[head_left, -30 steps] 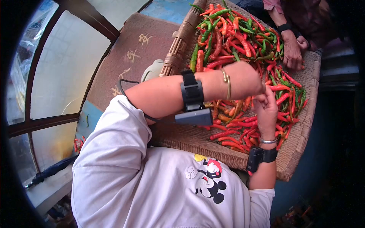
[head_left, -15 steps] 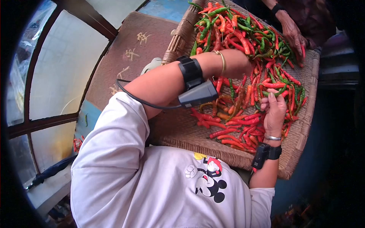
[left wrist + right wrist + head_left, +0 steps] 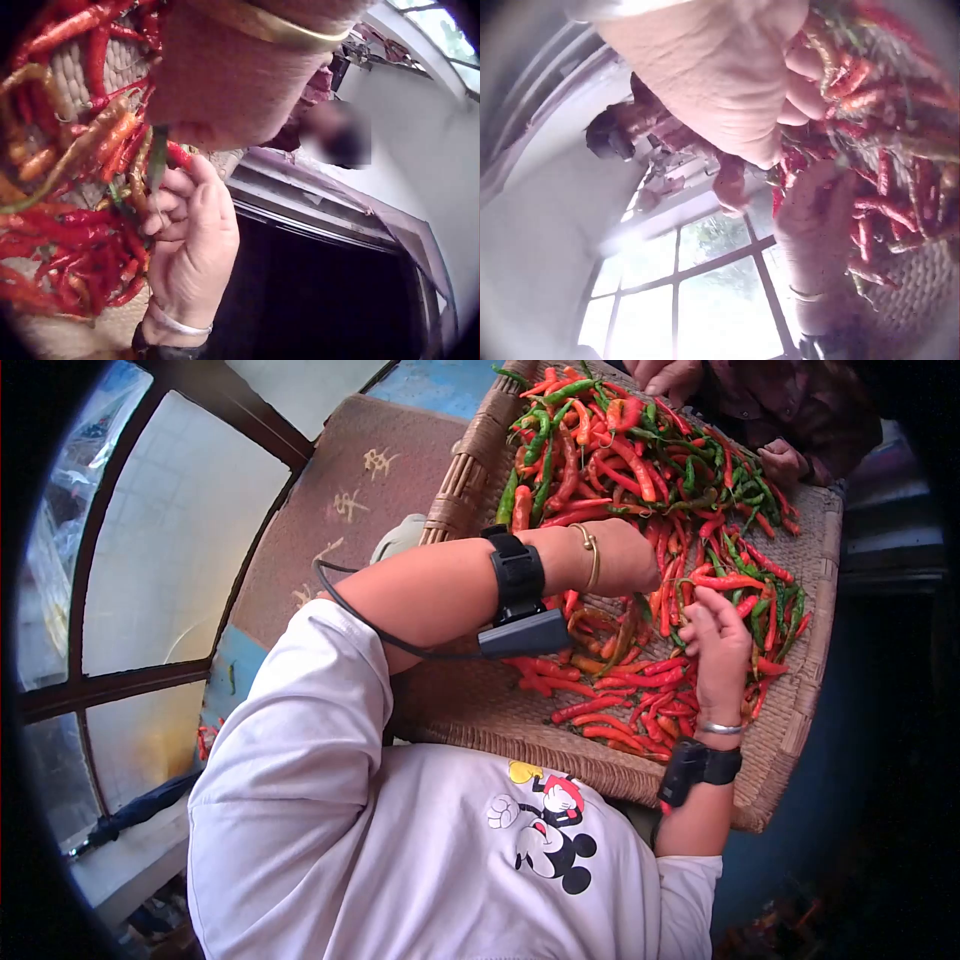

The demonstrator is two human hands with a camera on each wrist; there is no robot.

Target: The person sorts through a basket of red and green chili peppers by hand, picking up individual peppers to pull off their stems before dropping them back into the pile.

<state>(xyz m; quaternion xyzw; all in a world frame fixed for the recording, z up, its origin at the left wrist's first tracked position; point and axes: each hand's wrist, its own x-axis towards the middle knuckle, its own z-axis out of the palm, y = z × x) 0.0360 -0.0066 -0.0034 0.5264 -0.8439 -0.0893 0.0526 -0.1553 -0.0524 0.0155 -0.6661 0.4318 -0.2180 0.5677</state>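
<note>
In the head view my left hand, with a gold bracelet above it, hangs over the middle of the chili heap. Its fingers are mostly hidden behind the back of the hand. A slender green chili pepper sticks out from under those fingers in the left wrist view, its lower end overlapping my other hand there. My right hand, with a silver bracelet, is palm up just to the right, thumb close to its curled fingers. I cannot tell whether it holds anything. Red chili peppers lie beneath both hands.
A wide woven basket carries the mixed red and green chilies. Another person's hands are at its far side. Left of it are a brown mat and a framed glass panel.
The left hand went up over the heap, then came back down toward the right hand. The right hand shifted right and a little down. The other person's hand drew back from the basket's right side.
</note>
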